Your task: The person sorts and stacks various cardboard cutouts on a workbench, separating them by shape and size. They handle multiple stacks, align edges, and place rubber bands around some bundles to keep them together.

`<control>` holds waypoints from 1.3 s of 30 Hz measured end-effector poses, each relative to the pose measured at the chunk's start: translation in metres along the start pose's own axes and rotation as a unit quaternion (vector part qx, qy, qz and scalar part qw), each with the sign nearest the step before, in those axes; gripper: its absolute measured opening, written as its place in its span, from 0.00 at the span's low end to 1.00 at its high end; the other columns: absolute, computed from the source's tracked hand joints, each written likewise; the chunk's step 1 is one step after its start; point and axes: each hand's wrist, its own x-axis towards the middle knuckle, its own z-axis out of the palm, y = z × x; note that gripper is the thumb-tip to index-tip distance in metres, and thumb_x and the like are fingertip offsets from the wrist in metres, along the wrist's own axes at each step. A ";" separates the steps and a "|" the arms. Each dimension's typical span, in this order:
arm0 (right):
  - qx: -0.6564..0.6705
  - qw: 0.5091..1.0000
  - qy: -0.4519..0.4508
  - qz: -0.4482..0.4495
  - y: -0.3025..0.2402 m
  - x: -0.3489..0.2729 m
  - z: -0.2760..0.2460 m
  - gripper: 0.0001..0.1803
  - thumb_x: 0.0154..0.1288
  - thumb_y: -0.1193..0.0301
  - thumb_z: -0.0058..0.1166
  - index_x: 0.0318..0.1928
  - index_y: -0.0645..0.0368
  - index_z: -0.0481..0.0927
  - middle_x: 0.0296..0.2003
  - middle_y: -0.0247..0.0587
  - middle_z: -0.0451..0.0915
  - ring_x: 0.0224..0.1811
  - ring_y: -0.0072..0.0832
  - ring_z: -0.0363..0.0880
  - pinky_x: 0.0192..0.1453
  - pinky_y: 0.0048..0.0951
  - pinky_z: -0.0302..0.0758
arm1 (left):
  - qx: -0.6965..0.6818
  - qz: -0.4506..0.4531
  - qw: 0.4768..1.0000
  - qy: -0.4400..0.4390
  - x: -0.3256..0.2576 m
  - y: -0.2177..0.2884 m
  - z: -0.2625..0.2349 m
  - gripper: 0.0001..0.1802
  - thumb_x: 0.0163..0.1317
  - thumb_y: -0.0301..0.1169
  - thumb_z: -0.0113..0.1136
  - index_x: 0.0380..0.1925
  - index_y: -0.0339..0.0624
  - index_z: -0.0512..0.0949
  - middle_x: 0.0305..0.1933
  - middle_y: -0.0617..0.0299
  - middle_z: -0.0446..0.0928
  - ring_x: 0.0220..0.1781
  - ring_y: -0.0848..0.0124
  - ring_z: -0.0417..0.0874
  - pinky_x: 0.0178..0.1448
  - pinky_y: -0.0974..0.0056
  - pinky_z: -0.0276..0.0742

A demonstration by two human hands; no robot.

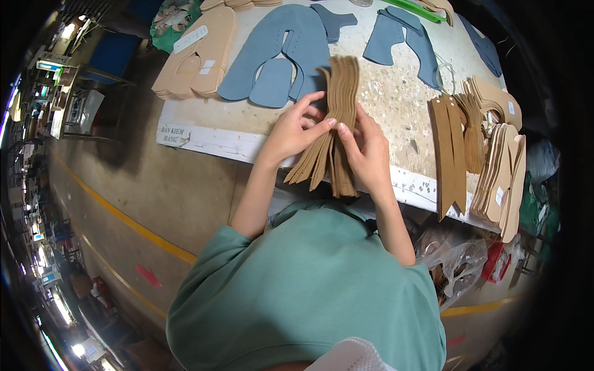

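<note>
Above the near edge of the table I hold a bundle of brown strips (342, 86), stacked face to face and fanned apart at the lower ends. My left hand (300, 130) grips its left side, thumb across the front. From the right, my right hand (369, 148) closes on the same bundle, its thumb close to the left thumb. Fingers behind the strips are partly hidden. Just beyond the left hand lie blue-grey shoe-upper pieces (247, 68) on the table. More brown strips (447, 142) lie to the right, partly past the table edge.
The worn white table (396, 111) also carries beige cut pieces (213, 46) at left, beige stacks (498, 173) at right and more blue-grey pieces (387, 40) at the back. A clear plastic bag (461, 269) sits below the right side. Yellow lines (154, 238) mark the floor.
</note>
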 end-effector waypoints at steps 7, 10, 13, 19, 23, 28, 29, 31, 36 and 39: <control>0.025 0.999 -0.009 -0.027 0.010 0.005 0.002 0.26 0.71 0.67 0.51 0.65 0.66 0.67 0.50 0.54 0.70 0.44 0.41 0.78 0.47 0.33 0.76 | 0.103 -0.058 0.993 -0.011 0.005 0.008 0.000 0.31 0.64 0.32 0.64 0.64 0.35 0.65 0.43 0.56 0.76 0.38 0.77 0.79 0.41 0.73 0.76; 0.032 0.999 -0.022 -0.025 0.009 0.008 0.002 0.26 0.71 0.67 0.51 0.66 0.64 0.67 0.50 0.53 0.70 0.42 0.39 0.78 0.46 0.32 0.77 | 0.054 -0.047 0.997 -0.033 0.005 0.006 -0.006 0.34 0.61 0.36 0.67 0.63 0.33 0.65 0.44 0.53 0.78 0.37 0.75 0.81 0.41 0.70 0.77; 0.058 0.998 -0.037 0.005 0.003 0.008 0.002 0.28 0.68 0.68 0.55 0.66 0.64 0.67 0.49 0.47 0.69 0.40 0.30 0.73 0.46 0.28 0.75 | -0.025 -0.040 0.998 -0.039 0.006 0.001 -0.011 0.35 0.61 0.35 0.67 0.63 0.32 0.64 0.47 0.51 0.78 0.41 0.74 0.82 0.42 0.70 0.78; 0.034 0.998 -0.053 0.018 -0.003 0.008 0.001 0.42 0.58 0.60 0.67 0.67 0.66 0.64 0.52 0.50 0.67 0.40 0.33 0.76 0.42 0.29 0.78 | -0.064 -0.053 0.995 -0.050 0.007 -0.006 -0.015 0.30 0.65 0.23 0.59 0.65 0.30 0.61 0.54 0.55 0.76 0.48 0.78 0.79 0.50 0.72 0.77; 0.025 0.998 -0.059 0.025 0.000 0.009 0.002 0.46 0.55 0.58 0.69 0.67 0.69 0.62 0.53 0.54 0.66 0.43 0.38 0.80 0.43 0.33 0.80 | -0.074 -0.056 0.994 -0.052 0.007 -0.008 -0.015 0.33 0.64 0.26 0.62 0.65 0.27 0.60 0.53 0.54 0.76 0.47 0.76 0.80 0.48 0.72 0.78; 0.017 0.998 -0.048 0.025 0.001 0.009 0.003 0.47 0.53 0.60 0.69 0.67 0.70 0.61 0.53 0.54 0.66 0.43 0.39 0.80 0.44 0.34 0.80 | -0.089 -0.049 0.993 -0.053 0.008 -0.007 -0.015 0.33 0.63 0.28 0.63 0.64 0.26 0.61 0.53 0.54 0.77 0.44 0.76 0.80 0.45 0.72 0.78; 0.016 0.998 -0.051 0.029 0.000 0.009 0.002 0.47 0.53 0.61 0.68 0.68 0.70 0.61 0.53 0.54 0.66 0.43 0.39 0.81 0.44 0.34 0.80 | -0.086 -0.047 0.994 -0.049 0.008 -0.004 -0.013 0.33 0.62 0.28 0.64 0.64 0.27 0.62 0.52 0.53 0.78 0.43 0.75 0.81 0.45 0.72 0.78; 0.007 0.998 -0.047 0.037 -0.001 0.008 0.002 0.44 0.53 0.64 0.65 0.67 0.70 0.61 0.52 0.54 0.68 0.43 0.42 0.81 0.45 0.36 0.79 | -0.003 -0.044 0.999 -0.024 0.005 0.003 -0.008 0.33 0.60 0.31 0.65 0.63 0.30 0.64 0.49 0.50 0.79 0.42 0.72 0.82 0.44 0.70 0.78; -0.073 0.997 -0.019 0.030 0.000 0.009 -0.001 0.38 0.53 0.71 0.58 0.66 0.68 0.64 0.48 0.56 0.75 0.45 0.49 0.80 0.49 0.42 0.77 | 0.360 0.059 0.928 0.082 -0.004 0.028 0.024 0.30 0.56 0.29 0.63 0.60 0.39 0.70 0.37 0.52 0.82 0.33 0.70 0.83 0.39 0.66 0.77; -0.052 0.999 -0.002 -0.008 0.012 0.019 -0.014 0.34 0.55 0.73 0.56 0.65 0.65 0.67 0.49 0.60 0.78 0.49 0.53 0.79 0.55 0.42 0.75 | 0.317 0.070 0.943 0.079 0.007 0.042 0.031 0.31 0.54 0.30 0.63 0.60 0.41 0.70 0.33 0.52 0.81 0.31 0.67 0.83 0.37 0.65 0.77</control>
